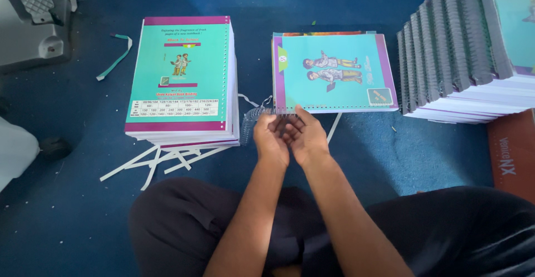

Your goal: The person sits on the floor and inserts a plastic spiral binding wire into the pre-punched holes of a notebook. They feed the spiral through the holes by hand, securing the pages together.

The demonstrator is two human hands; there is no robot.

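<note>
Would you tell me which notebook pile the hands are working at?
The middle pile, cover art sideways; both hands hold a wire coil at its near edge.

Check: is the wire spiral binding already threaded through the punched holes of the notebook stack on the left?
No: the spiral binding sits in both hands beside the left notebook stack, whose punched holes stand bare.

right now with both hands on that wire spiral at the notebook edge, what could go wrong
The wire spiral sticks out past the left hand unsupported, so it may bend or skip holes along the notebook edge. The right hand covers the coil's end, so a fingertip could get pricked. The leaning pile of bound notebooks at right looks tilted and might slide if bumped.
</note>
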